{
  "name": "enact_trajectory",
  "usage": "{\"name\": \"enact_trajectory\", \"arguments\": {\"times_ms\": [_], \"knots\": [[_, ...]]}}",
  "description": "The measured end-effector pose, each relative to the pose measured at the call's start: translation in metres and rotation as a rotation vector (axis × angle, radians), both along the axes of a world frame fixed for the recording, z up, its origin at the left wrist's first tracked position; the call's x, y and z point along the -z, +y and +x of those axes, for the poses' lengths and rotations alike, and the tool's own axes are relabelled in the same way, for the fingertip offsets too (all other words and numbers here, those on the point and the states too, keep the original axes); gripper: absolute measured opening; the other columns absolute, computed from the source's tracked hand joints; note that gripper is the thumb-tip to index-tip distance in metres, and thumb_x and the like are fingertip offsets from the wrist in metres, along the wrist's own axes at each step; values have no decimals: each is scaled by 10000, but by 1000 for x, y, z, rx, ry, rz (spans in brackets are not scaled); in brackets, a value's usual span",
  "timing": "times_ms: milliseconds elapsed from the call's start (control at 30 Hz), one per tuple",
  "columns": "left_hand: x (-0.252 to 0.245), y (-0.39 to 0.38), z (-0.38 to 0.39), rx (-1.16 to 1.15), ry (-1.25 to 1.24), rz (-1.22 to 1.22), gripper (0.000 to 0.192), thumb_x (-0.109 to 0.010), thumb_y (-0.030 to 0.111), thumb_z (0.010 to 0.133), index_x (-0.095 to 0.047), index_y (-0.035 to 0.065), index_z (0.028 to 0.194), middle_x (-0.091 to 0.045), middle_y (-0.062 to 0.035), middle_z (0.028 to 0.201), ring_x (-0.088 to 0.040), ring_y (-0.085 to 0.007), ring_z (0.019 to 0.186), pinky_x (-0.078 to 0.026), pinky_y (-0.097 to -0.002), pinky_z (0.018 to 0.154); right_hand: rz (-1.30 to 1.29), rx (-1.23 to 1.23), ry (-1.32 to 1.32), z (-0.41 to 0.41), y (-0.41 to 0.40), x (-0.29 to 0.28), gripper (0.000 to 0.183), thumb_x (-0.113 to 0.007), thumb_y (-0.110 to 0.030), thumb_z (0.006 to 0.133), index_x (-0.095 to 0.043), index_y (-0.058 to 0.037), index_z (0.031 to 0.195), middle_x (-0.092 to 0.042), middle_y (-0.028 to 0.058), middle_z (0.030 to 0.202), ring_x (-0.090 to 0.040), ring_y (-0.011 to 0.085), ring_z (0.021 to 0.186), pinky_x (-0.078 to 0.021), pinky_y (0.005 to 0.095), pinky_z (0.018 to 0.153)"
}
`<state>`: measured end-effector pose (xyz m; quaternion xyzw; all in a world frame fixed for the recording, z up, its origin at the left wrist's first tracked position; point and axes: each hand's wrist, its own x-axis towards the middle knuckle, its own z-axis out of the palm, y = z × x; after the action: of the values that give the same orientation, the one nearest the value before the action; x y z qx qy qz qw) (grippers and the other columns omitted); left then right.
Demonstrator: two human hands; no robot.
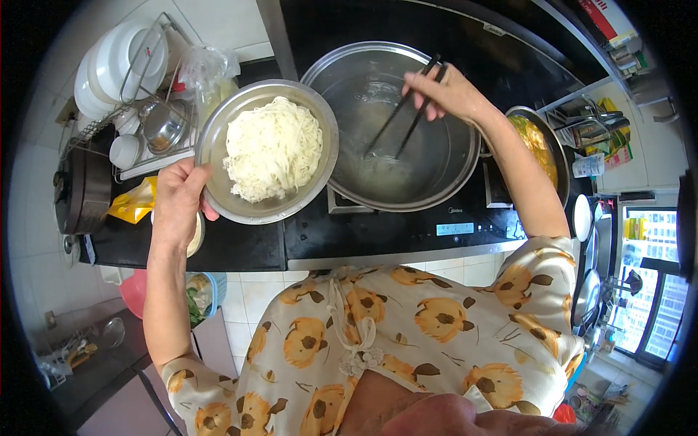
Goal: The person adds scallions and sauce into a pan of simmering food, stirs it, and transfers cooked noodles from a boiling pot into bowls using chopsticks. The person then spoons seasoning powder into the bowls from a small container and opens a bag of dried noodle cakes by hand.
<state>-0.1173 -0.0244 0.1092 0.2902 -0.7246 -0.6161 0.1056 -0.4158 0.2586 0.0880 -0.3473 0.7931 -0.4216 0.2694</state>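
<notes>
My left hand (182, 188) grips the rim of a steel bowl (214, 188), its thumb on the inner edge. A heap of pale noodles (275, 147) lies in the bowl, which is held beside the left edge of a large steel pot (349, 196). Above the pot, my right hand (439, 92) holds a pair of black chopsticks (406, 106). Their lower tips reach into the cloudy water (381, 169) in the pot and stand slightly apart. Small ripples and bubbles show on the water.
Right of the pot, partly behind my right forearm, a pan (564, 180) holds yellowish food. A wire dish rack (188, 131) with white bowls (131, 60) stands at the left, near a yellow packet (136, 201). The cooktop's front edge (392, 261) runs before my body.
</notes>
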Motion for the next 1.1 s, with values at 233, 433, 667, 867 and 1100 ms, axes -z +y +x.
{"name": "enact_trajectory", "arguments": {"times_ms": [233,433,667,867,1100], "knots": [[4,-1,-6,27,-11,47,218,-543,134,866,-616,-25,736,-586,-49,579,-477,-88,362,-390,-194,352,176,396,-322,-7,-6,62,385,-521,-302,914,-619,66,849,-612,109,645,-623,214,497,-488,280,374],[4,-6,-1,-10,12,48,213,-544,133,868,-626,-29,757,-588,-45,583,-478,-86,364,-391,-193,349,-4,278,-539,23,-29,59,290,-466,-125,884,-565,145,921,-629,267,834,-680,318,647,-593,332,545],[3,-13,20,-52,12,28,216,-537,136,873,-635,-33,780,-588,-44,588,-474,-85,366,-388,-194,349,-153,274,-641,13,-21,47,332,-450,-186,938,-574,121,956,-652,218,828,-687,278,673,-591,293,558],[-4,-8,39,-98,14,18,214,-529,127,871,-625,-32,765,-583,-50,574,-478,-94,363,-389,-198,352,-431,330,-760,-2,12,42,351,-483,-216,934,-561,123,984,-645,242,841,-687,297,718,-597,301,592],[-2,2,63,-172,-12,16,220,-537,129,864,-609,-32,732,-574,-60,555,-479,-104,358,-389,-204,354,-806,306,-861,5,45,19,295,-509,-195,914,-579,89,948,-659,206,788,-682,276,672,-572,288,542]]}}
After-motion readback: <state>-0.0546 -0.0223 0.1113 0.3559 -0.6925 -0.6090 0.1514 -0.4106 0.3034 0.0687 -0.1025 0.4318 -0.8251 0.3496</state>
